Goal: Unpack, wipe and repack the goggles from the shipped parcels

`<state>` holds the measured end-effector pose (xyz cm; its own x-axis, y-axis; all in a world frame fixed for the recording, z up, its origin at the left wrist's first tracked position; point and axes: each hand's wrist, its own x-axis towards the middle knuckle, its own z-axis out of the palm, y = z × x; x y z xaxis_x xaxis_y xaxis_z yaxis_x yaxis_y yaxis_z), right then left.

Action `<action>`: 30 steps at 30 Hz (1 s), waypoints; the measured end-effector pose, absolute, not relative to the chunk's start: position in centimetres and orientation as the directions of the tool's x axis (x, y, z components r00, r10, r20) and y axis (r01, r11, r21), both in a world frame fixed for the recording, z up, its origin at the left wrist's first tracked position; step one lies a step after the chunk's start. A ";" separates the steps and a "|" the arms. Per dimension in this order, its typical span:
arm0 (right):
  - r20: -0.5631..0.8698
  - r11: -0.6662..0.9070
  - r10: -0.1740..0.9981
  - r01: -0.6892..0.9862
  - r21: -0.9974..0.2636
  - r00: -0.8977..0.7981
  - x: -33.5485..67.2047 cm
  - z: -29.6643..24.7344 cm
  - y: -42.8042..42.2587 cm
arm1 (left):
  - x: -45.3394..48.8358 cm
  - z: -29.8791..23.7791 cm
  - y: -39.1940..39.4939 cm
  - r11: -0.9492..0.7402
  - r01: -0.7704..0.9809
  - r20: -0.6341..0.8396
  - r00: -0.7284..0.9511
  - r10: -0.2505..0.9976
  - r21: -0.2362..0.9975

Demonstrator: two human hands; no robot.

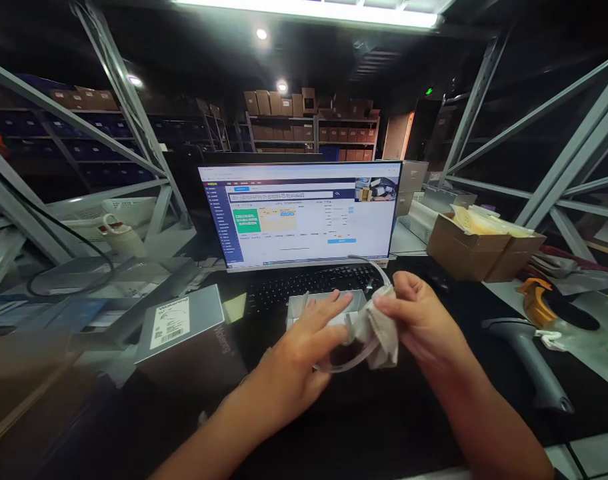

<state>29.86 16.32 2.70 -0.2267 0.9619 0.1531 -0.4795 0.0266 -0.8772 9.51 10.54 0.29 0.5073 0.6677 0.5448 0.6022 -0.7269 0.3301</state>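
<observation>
My right hand (pixel 414 310) pinches a crumpled off-white cloth or soft pouch (pixel 384 333) between thumb and fingers. A pale, bendy tube or strap (pixel 379 267) curves up beyond the cloth. Another pale curved length (pixel 351 363) loops below it toward my left hand. My left hand (pixel 304 340) has its fingers spread, just left of the cloth; whether its fingertips touch the cloth is blurred. Behind my hands lies an open light-grey box (pixel 297 305), partly hidden by my left hand. To the left stands a closed grey box (pixel 184 333) with a white label.
A monitor (pixel 304 227) stands behind a black keyboard (pixel 269 290). On the right are a barcode scanner (pixel 529 363), an orange tape dispenser (pixel 537 300) and a cardboard box (pixel 459 247) with yellowish packets. Clear plastic bags (pixel 134 273) lie left, beside metal rack posts (pixel 129 100).
</observation>
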 end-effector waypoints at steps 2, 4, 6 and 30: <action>0.080 -0.067 0.966 -0.538 -0.840 -0.246 30.2 3.1 17.1 | 9.8 0.0 10.6 -0.734 0.610 0.544 0.524 0.655 0.297; 0.066 -0.081 0.969 -0.560 -0.825 -0.238 30.0 3.0 17.6 | 10.2 -0.4 10.7 -0.719 0.656 0.598 0.487 0.637 0.231; 0.109 -0.031 0.971 -0.569 -0.822 -0.211 29.3 2.5 17.6 | 10.6 -0.9 10.8 -0.669 0.724 0.689 0.400 0.605 0.167; 0.044 -0.114 0.966 -0.575 -0.810 -0.254 28.7 2.4 17.7 | 10.2 -1.2 11.9 -0.676 0.735 0.787 0.385 0.483 0.055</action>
<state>28.74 17.68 2.37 -0.2540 0.9662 0.0439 -0.5748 -0.1143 -0.8102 10.17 11.91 -1.18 0.3850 0.4827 0.7866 0.7353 -0.6756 0.0547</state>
